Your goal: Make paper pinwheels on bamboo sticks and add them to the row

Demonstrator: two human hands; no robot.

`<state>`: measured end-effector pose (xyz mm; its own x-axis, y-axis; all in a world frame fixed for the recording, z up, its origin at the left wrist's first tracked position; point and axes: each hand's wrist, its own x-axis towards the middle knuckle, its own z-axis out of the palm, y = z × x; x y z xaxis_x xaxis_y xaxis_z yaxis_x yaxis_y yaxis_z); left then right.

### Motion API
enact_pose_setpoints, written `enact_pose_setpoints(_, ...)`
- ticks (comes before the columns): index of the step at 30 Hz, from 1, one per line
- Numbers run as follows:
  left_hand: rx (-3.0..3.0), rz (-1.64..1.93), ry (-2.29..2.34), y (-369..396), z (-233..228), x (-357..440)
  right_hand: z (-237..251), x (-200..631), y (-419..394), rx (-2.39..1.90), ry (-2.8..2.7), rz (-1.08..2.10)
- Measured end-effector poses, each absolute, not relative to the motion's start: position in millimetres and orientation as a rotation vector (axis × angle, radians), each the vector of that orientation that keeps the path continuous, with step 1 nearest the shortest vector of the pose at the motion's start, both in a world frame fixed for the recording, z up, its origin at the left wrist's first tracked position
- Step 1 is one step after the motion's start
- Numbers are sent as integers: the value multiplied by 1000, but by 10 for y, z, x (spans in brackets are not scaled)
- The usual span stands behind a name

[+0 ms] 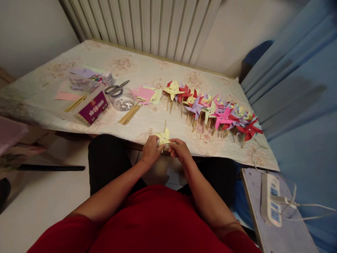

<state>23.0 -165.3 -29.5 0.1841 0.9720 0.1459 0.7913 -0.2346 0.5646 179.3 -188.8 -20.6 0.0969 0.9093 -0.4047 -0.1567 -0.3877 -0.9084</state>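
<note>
A pale yellow paper pinwheel (164, 137) with a shiny pin at its centre is held at the table's front edge. Its thin wooden stick points away from me. My left hand (151, 150) has its fingers closed on the pinwheel's left side. On the right side, my right hand (179, 149) pinches a paper blade between thumb and fingers. Beyond them lie a bundle of wooden sticks (130, 114) and a stack of coloured paper pieces (144, 93). Many finished pinwheels (224, 117) in red, pink, purple and yellow are massed to the right.
A clear plastic box with a purple label (93, 107) holds sticks. Near it are black-handled scissors (117, 88) and a round dish of small metal pins (123, 102). A power strip (272, 200) with cables sits on a low stand at right. A blue curtain (304, 109) hangs beside the table.
</note>
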Motion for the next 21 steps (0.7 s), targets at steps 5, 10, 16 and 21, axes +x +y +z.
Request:
enact_pose_setpoints(5,2236,553,1689,-1649,-250,268,-178,1762,-1881,-1373,-727,1576)
enact_pose_setpoints(10,2310,468,1698,-1645,-199,284,-190,1747,-1870,-1356,-731,1621)
enact_pose_setpoints(16,2340,399,1708,-1612,-184,296,-182,1737,-1864,-1361,-757,1671)
enact_pose_setpoints(21,2330,370,1703,-1590,-179,296,-188,1724,-1877,-1355,-786,1697)
